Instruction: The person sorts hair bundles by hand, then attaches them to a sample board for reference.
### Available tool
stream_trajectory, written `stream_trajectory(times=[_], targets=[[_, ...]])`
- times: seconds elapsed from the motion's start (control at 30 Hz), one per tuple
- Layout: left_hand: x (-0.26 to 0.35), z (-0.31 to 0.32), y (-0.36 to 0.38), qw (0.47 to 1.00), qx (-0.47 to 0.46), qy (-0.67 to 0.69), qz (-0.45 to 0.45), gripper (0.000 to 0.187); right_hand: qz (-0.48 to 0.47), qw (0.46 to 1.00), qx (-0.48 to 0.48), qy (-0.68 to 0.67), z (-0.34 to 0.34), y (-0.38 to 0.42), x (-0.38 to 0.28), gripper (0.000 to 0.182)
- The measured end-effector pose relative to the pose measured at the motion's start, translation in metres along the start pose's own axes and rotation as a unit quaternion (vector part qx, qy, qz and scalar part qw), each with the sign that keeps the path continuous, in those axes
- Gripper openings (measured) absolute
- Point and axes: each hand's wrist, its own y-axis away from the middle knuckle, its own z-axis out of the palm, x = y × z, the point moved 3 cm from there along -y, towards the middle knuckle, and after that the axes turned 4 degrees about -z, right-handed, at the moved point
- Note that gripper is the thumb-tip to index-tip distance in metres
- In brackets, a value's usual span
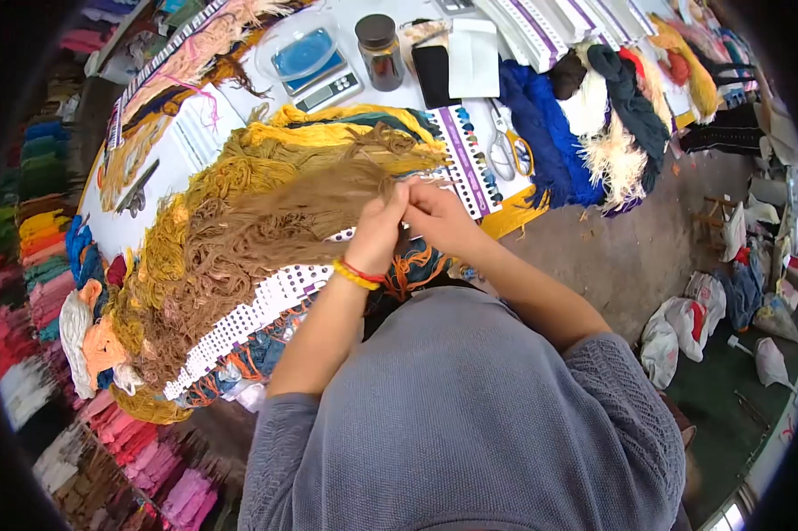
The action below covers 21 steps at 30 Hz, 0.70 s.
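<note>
A bundle of light brown thread (315, 196) stretches out to the left from my two hands, partly smeared by motion. My left hand (381, 226), with red and yellow bands at its wrist, is closed on its right end. My right hand (434, 212) meets it there, fingers pinched together at the same end of the thread. Beneath lies a wide heap of brown yarn (231, 243), with olive and yellow skeins (284, 133) behind it. A white punched card strip (257, 310) runs along the heap's near side.
Scissors (508, 152) lie right of my hands, beside a thread sample card (463, 159). Farther back are a scale (328, 90), a lidded jar (379, 55) and a black phone-like object (432, 75). Blue skeins (554, 133) hang over the table's right edge.
</note>
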Motion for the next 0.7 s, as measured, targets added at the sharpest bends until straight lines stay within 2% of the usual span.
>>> stream_trajectory(times=[0.03,0.07,0.13,0.2,0.27,0.4,0.47,0.5,0.53,0.6,0.7], targets=[[0.009,0.01,0.005,0.997,-0.024,0.068,-0.004,0.047,0.047,0.998,0.013,-0.039,-0.004,0.006,-0.012,0.012],[0.023,0.019,0.012,0.989,-0.048,0.137,-0.008,0.048,0.099,0.994,0.041,-0.023,-0.01,0.009,-0.033,0.011],[0.039,0.019,0.023,0.984,-0.08,0.161,-0.017,0.049,0.103,0.988,0.064,-0.094,-0.013,0.018,-0.055,0.01],[0.052,0.02,0.033,0.979,-0.106,0.175,-0.015,0.05,0.091,0.99,0.049,-0.094,-0.013,0.02,-0.059,0.009],[0.061,0.026,0.043,0.977,-0.109,0.183,-0.001,0.05,0.085,0.975,0.052,-0.197,-0.008,0.024,-0.072,0.01],[0.061,0.032,0.051,0.971,-0.127,0.204,0.006,0.052,0.089,0.982,0.014,-0.165,-0.002,0.027,-0.083,0.01],[0.062,0.035,0.054,0.971,-0.128,0.2,0.013,0.053,0.07,0.995,-0.005,-0.078,0.007,0.027,-0.089,0.011],[0.063,0.036,0.055,0.972,-0.13,0.195,0.017,0.053,0.031,0.994,-0.002,-0.106,0.012,0.027,-0.081,0.009],[0.062,0.037,0.056,0.972,-0.131,0.194,0.018,0.053,0.03,0.994,-0.002,-0.106,0.013,0.027,-0.078,0.009],[0.06,0.037,0.055,0.982,-0.099,0.15,0.059,0.053,0.0,0.999,0.002,-0.04,0.013,0.027,-0.077,0.005],[0.063,0.034,0.059,0.978,-0.121,0.165,0.043,0.052,0.015,0.999,-0.023,-0.026,0.006,0.027,-0.073,0.004]])
